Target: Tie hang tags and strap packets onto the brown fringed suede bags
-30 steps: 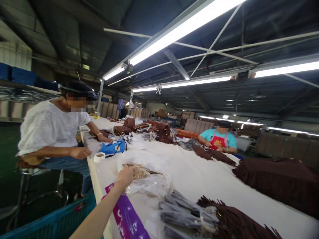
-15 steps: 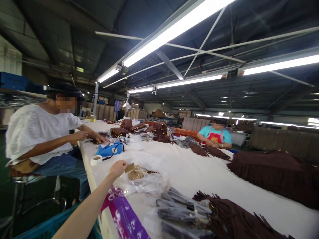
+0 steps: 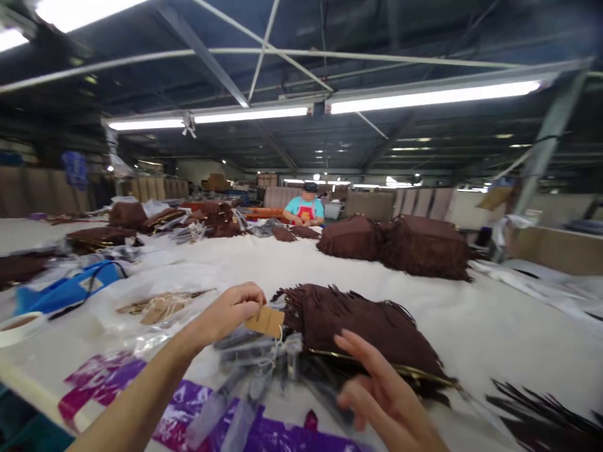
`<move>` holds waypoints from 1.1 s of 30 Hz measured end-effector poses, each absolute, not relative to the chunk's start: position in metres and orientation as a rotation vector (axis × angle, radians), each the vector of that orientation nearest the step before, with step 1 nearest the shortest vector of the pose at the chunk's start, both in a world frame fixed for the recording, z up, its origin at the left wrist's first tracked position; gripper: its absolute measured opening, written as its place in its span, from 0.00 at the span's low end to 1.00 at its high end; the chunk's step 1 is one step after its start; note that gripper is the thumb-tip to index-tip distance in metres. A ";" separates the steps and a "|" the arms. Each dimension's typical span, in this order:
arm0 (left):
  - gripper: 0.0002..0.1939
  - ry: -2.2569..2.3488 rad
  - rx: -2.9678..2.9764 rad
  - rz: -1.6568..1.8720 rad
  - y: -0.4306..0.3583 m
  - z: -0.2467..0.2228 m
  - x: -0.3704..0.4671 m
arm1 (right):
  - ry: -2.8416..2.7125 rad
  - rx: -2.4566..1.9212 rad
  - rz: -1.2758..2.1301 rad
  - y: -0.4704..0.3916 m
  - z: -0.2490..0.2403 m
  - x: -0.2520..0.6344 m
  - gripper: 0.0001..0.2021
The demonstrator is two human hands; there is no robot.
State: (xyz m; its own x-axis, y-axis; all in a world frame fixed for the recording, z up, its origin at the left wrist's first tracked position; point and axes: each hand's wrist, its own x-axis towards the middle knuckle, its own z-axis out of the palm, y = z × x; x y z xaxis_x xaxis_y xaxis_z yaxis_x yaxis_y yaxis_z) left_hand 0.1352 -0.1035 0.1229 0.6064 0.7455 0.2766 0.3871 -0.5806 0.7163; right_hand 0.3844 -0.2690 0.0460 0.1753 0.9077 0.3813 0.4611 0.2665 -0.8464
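My left hand [image 3: 234,312] pinches a brown cardboard hang tag [image 3: 266,321] with a pale string hanging from it. Just right of the tag lies a dark brown fringed bag [image 3: 362,317] with a gold-coloured zip along its near edge. Grey plastic-wrapped strips [image 3: 254,370] spread out from the bag's left end. Over the bag's near side, my right hand [image 3: 377,389] hovers with fingers apart and holds nothing; it is slightly blurred. More tags [image 3: 162,307] with strings sit on clear plastic left of my left hand.
A purple printed plastic bag [image 3: 188,402] lies along the near edge. At left are a blue pouch [image 3: 89,282] and a tape roll [image 3: 21,328]. Piled brown fringed bags [image 3: 419,245] stand farther back on the white table [image 3: 254,260]. A co-worker [image 3: 305,207] sits across.
The view has swung right. My left hand has come away from the tag pile with one tag, beside the fringed bag. My right hand has come into view.
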 end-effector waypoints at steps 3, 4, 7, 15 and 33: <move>0.06 0.725 2.223 0.659 -0.126 0.110 0.184 | -1.282 -1.108 1.056 -0.239 0.061 0.366 0.40; 0.06 0.697 2.175 0.658 -0.131 0.104 0.196 | -1.263 -1.085 1.151 -0.232 0.063 0.365 0.38; 0.12 0.570 1.853 0.716 -0.141 0.079 0.220 | -1.206 -1.063 1.229 -0.224 0.064 0.371 0.27; 0.34 0.231 1.112 0.349 -0.168 0.002 0.258 | -0.876 -0.852 1.143 -0.234 0.059 0.408 0.18; 0.16 0.542 1.260 0.762 -0.160 -0.008 0.232 | -0.801 -1.210 0.714 -0.274 0.008 0.482 0.19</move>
